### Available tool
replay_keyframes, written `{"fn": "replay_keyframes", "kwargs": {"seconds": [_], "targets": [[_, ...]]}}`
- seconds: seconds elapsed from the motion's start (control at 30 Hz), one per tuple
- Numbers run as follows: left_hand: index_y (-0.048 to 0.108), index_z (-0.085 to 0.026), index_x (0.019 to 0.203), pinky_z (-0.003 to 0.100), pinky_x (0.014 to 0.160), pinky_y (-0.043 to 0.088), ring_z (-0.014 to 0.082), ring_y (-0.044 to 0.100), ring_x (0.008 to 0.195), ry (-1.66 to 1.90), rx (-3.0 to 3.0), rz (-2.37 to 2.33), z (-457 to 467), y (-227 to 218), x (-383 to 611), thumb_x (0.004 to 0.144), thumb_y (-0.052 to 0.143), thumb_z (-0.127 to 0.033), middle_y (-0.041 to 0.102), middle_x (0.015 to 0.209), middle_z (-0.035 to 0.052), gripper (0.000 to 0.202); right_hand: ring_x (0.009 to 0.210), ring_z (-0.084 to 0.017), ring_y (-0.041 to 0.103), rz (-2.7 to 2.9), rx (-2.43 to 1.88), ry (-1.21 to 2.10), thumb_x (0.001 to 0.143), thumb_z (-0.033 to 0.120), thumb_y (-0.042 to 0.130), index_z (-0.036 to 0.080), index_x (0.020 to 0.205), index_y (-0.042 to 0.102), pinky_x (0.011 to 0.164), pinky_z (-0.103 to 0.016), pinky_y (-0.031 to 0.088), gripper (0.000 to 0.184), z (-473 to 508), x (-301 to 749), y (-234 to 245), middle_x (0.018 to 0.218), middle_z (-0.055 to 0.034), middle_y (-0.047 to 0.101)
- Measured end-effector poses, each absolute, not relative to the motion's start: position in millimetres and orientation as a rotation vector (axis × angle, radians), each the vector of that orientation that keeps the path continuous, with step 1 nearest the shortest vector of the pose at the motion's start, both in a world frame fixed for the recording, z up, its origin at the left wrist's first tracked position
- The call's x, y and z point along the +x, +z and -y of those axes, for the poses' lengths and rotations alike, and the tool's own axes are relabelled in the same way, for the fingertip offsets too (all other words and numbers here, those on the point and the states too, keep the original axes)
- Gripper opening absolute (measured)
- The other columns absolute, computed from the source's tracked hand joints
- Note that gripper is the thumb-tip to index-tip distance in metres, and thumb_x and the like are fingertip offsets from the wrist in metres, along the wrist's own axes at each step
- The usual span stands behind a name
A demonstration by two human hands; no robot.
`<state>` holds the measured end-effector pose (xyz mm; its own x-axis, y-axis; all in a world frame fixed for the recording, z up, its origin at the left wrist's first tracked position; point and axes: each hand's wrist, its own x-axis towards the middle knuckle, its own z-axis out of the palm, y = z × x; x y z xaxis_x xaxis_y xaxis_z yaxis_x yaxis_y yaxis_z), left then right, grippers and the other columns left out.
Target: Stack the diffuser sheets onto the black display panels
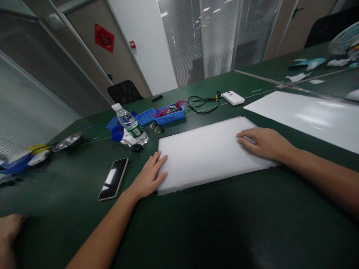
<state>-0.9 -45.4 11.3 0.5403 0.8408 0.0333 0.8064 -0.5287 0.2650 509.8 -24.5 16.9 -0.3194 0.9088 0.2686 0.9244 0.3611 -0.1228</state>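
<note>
A white rectangular panel (pixel 207 153) lies flat on the dark green table (pixel 196 224). My left hand (pixel 148 177) rests against the panel's left edge, fingers stretched out and together, thumb on the panel's corner. My right hand (pixel 265 142) lies flat on top of the panel's right end, fingers extended toward the left. Neither hand holds anything.
A black phone (pixel 113 178) lies left of my left hand. Behind it stand a water bottle (pixel 130 125), blue trays (pixel 165 114) with red wires, glasses (pixel 157 128), a black cable (pixel 203 102) and a white power bank (pixel 233 98). A second white sheet (pixel 308 116) lies at right. Another person's hand (pixel 9 228) shows at lower left.
</note>
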Motion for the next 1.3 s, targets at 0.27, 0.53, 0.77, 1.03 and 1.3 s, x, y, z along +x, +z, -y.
{"fn": "replay_keyframes", "kwargs": {"seconds": [0.27,0.53,0.77,1.03,1.3], "targets": [[0.037,-0.016,0.172,0.067,0.136,0.020,0.0403,0.019,0.170,0.228,2.551,-1.386,45.1,10.7,-1.9,0.112,0.044,-0.058,0.018,0.183,0.0212,0.073,0.130,-0.036,0.068,2.254,-1.760,-0.115,0.108,0.053,0.041,0.016,0.134,0.078,0.110,-0.060,0.056,0.058,15.3,526.8,13.1,0.143,-0.0124,0.072],[0.036,-0.015,0.173,0.064,0.137,0.016,0.0339,0.014,0.171,0.233,2.542,-1.363,44.5,9.8,-3.5,0.115,0.034,-0.050,0.017,0.183,0.0203,0.067,0.130,-0.036,0.069,2.293,-1.701,-0.151,0.107,0.053,0.043,0.018,0.133,0.079,0.110,-0.060,0.057,0.057,17.0,520.0,10.9,0.143,-0.0119,0.072],[0.042,-0.015,0.170,0.062,0.138,0.016,0.0329,0.017,0.171,0.270,2.526,-1.367,44.3,10.2,-4.4,0.116,0.032,-0.045,0.021,0.182,0.0188,0.063,0.127,-0.038,0.070,2.291,-1.770,-0.182,0.106,0.054,0.043,0.018,0.132,0.079,0.107,-0.062,0.057,0.057,20.6,515.5,10.3,0.143,-0.0125,0.072],[0.043,-0.018,0.170,0.064,0.137,0.017,0.0354,0.019,0.170,0.285,2.520,-1.332,46.9,16.4,-1.1,0.113,0.040,-0.056,0.020,0.183,0.0170,0.069,0.122,-0.040,0.071,2.268,-1.771,-0.237,0.106,0.054,0.044,0.021,0.131,0.079,0.100,-0.063,0.060,0.055,20.5,516.5,7.1,0.141,-0.0129,0.073],[0.044,-0.017,0.170,0.065,0.137,0.017,0.0355,0.017,0.171,0.284,2.522,-1.324,47.0,15.9,-1.9,0.111,0.044,-0.058,0.022,0.182,0.0180,0.071,0.126,-0.042,0.069,2.334,-1.753,-0.252,0.109,0.053,0.039,0.013,0.135,0.078,0.103,-0.064,0.058,0.062,21.4,513.2,8.4,0.145,-0.0187,0.069]]}}
